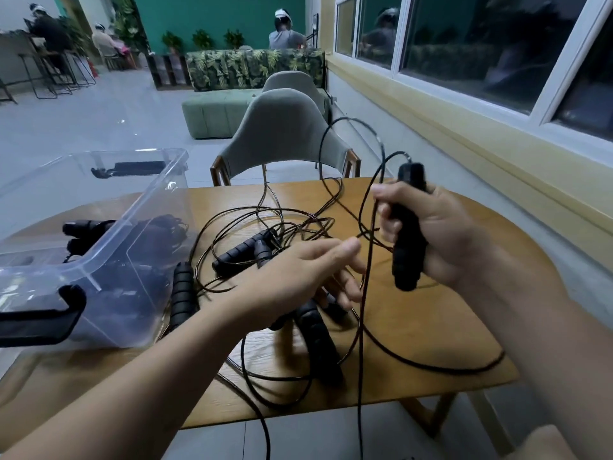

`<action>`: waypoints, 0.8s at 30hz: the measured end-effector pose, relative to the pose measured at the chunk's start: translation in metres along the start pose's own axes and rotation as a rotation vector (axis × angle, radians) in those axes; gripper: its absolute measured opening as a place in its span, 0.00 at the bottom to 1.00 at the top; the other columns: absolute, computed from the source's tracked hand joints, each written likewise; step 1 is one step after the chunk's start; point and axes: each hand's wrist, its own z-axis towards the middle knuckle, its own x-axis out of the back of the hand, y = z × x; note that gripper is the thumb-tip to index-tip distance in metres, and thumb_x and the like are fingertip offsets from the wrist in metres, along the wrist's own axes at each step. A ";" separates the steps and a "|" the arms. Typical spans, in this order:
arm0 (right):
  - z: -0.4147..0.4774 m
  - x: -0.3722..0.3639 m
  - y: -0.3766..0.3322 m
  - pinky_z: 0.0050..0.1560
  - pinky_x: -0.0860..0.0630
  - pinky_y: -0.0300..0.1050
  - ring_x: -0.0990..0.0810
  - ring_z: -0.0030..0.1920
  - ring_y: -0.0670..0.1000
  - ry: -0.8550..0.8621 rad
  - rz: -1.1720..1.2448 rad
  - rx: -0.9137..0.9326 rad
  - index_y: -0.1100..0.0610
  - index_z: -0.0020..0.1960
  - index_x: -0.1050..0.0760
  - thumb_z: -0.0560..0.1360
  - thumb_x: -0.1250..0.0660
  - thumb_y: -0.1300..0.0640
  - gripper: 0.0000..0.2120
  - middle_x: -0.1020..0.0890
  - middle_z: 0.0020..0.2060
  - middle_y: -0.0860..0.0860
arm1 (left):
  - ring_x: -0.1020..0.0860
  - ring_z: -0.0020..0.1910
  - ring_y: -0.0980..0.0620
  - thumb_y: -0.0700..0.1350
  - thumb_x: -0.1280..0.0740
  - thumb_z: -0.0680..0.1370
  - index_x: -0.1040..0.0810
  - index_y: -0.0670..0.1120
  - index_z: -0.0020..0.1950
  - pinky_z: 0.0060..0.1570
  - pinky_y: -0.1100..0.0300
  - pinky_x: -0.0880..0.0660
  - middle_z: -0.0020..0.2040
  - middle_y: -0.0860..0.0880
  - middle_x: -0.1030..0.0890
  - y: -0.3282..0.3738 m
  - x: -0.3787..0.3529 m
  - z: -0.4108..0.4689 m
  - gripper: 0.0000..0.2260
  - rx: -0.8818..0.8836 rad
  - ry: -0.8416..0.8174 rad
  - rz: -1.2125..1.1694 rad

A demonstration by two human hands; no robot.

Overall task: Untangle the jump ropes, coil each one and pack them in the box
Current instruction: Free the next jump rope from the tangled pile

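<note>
Right hand (441, 237) grip is wrapping fully closed round a black rope handle (406, 227), which is standing approx upright above the worktop (431, 327), long axis vertical, top end pointing up & slightly away, w/ its thin cord (361, 376) arcing out of the top and hanging past the near edge. Left hand (298, 270) is hovering just beside it, fingers loosely spread & holding nothing, thumb tip near the cord, over the tangle of ropes (265, 224) and ribbed handles (243, 254) lying on the wood. A clear plastic box (159, 194) w/ black ropes showing through its wall is sitting at the worktop's left, a grey-green chair (282, 134) is standing at the far side, and windows (464, 44) are running along the right wall.
</note>
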 end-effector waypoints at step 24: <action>-0.013 -0.002 0.034 0.34 0.31 0.44 0.29 0.32 0.51 -0.341 -0.239 -0.270 0.60 0.51 0.21 0.76 0.23 0.52 0.13 0.26 0.34 0.54 | 0.28 0.33 0.53 0.42 0.32 0.83 0.19 0.46 0.46 0.36 0.61 0.34 0.37 0.47 0.22 0.009 0.022 0.004 0.07 -0.212 0.275 -0.161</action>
